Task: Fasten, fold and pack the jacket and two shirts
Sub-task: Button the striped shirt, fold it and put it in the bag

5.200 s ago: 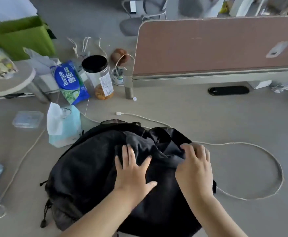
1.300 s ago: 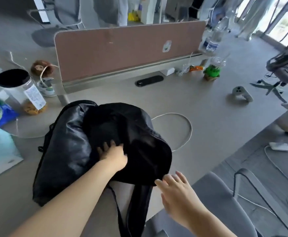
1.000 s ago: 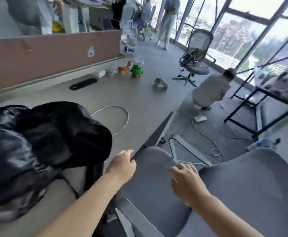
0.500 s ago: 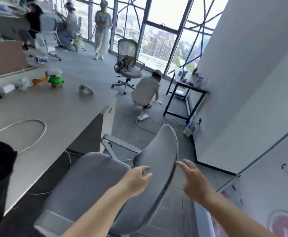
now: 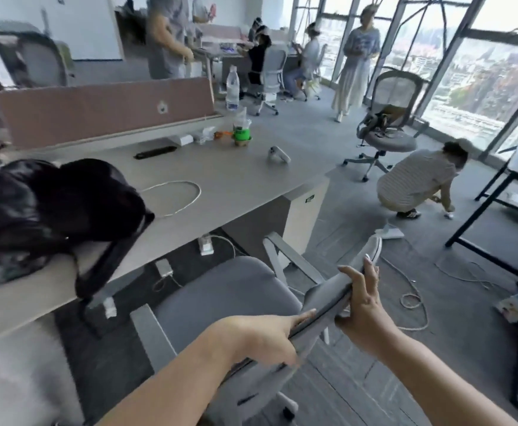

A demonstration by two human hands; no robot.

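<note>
My left hand point(image 5: 262, 339) and right hand point(image 5: 360, 302) grip the chair backrest point(image 5: 340, 290). The black backpack point(image 5: 51, 207) lies bulging on the desk point(image 5: 236, 182); it looks soft and bulky, best lifted by its strap.

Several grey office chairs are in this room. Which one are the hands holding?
The nearest chair, beside the desk. The left hand and right hand both grip its backrest; the chair by the window and the others stand untouched.

Both hands are now off the black backpack point(image 5: 51, 207), which lies alone on the bench point(image 5: 236, 186). The left hand point(image 5: 260, 339) and right hand point(image 5: 362, 305) now grip the backrest of the grey office chair point(image 5: 230, 290).
</note>
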